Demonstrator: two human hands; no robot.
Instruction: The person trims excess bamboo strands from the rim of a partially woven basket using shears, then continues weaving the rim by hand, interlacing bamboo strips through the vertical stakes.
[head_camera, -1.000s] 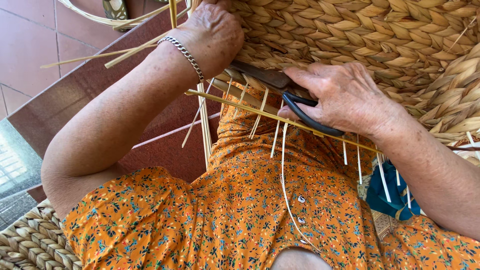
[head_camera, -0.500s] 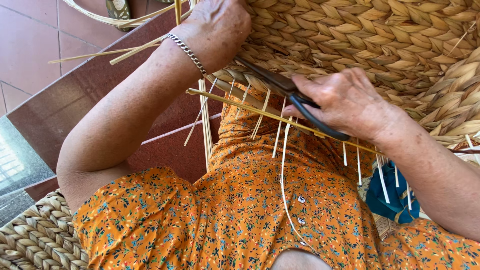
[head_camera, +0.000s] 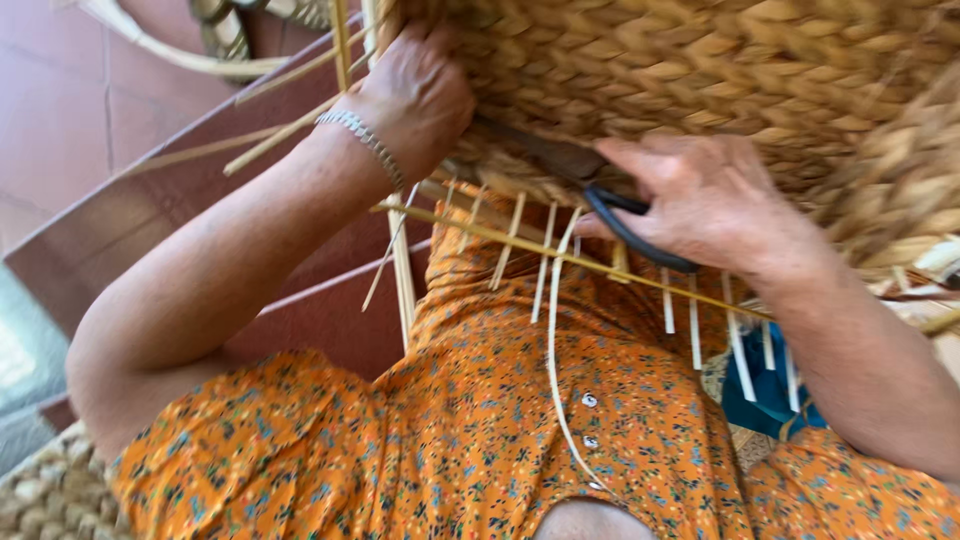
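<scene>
Left hand (head_camera: 415, 95) grips the lower edge of a big braided straw basket (head_camera: 700, 70), fingers curled against the weave; silver bracelet (head_camera: 362, 142) on that wrist. Right hand (head_camera: 715, 200) holds black-handled scissors (head_camera: 610, 205), fingers through the loops, blades pointing left along the basket's underside toward the left hand. Blade opening hard to tell, partly hidden. Row of pale thin stakes (head_camera: 545, 265) hangs from the basket rim, crossed by one long horizontal reed (head_camera: 520, 245). One loose strand droops down over the orange floral blouse (head_camera: 480, 440). Red tiled floor (head_camera: 60, 110) at upper left, another woven piece (head_camera: 50, 495) at lower left corner.
</scene>
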